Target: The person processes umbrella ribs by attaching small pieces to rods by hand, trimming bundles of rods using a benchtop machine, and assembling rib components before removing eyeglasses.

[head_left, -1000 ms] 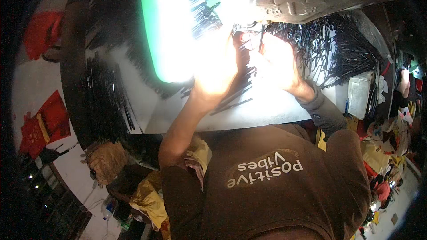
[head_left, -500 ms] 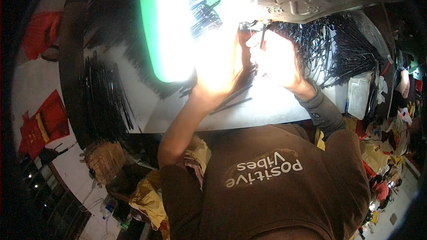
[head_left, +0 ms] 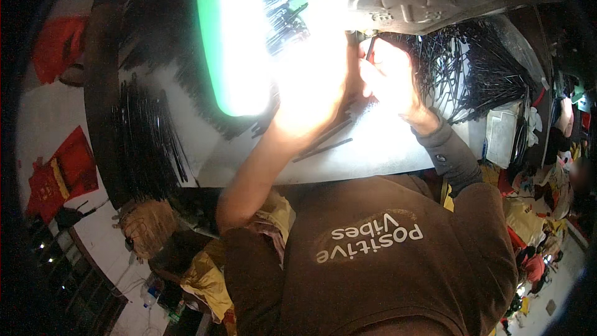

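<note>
Under the edge of a grey metal machine housing (head_left: 423, 3), my right hand (head_left: 393, 78) pinches a thin black rod (head_left: 371, 48) that points up toward the housing. Close beside it is my left hand (head_left: 317, 78), raised to the same spot. Glare washes out its fingers, so I cannot see whether it holds anything. Several loose black rods (head_left: 329, 146) lie on the white tabletop (head_left: 373, 158) below my hands.
A glaring green-edged lamp (head_left: 208, 43) stands left of my hands. Black rods (head_left: 497, 71) lie heaped at the right, and another bunch (head_left: 146, 140) lies at the left. A pale box (head_left: 501, 134) sits by the right edge, and a yellow cloth (head_left: 208, 280) hangs below left.
My left hand has shifted slightly up and right. My right hand has moved a little right, and the rod's lower end no longer shows below it.
</note>
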A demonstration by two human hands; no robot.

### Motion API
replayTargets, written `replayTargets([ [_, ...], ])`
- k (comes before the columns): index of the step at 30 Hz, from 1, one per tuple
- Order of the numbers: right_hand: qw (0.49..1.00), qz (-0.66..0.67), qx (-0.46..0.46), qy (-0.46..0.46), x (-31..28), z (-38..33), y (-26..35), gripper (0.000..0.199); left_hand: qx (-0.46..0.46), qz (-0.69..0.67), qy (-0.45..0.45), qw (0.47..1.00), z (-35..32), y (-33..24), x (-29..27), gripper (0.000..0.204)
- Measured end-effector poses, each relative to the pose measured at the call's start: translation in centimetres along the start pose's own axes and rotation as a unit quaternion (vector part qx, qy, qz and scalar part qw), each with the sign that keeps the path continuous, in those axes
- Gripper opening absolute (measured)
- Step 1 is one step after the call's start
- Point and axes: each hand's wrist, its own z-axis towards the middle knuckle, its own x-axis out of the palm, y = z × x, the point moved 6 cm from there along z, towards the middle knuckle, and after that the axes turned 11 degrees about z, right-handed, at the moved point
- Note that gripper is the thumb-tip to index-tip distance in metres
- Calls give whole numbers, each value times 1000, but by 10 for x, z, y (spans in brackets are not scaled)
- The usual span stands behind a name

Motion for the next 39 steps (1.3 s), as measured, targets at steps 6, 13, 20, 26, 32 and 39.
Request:
replayTargets([
  [6, 985, -120, -122, -21, -7, 2, 4, 8, 83, 168, 66, 980, 4, -11, 2, 46],
  [13, 999, 44, -9, 15, -4, 0, -1, 8, 85, 102, 52, 990, 7, -12, -6, 48],
  [20, 993, 105, 44, 35, -4, -4, 0, 15, 128, 75, 34, 988, 5, -8, -11, 46],
  [26, 995, 87, 40, 37, -7, -5, 0, 18, 81, 211, 78, 971, 8, -17, -4, 46],
  [32, 986, 148, 74, -19, -5, -10, -2, 22, 3, -118, 15, 993, -17, -7, -17, 34],
  [39, 997, 70, 41, 11, -3, -12, 4, 19, 0, -36, 8, 999, -23, 9, -29, 30],
])
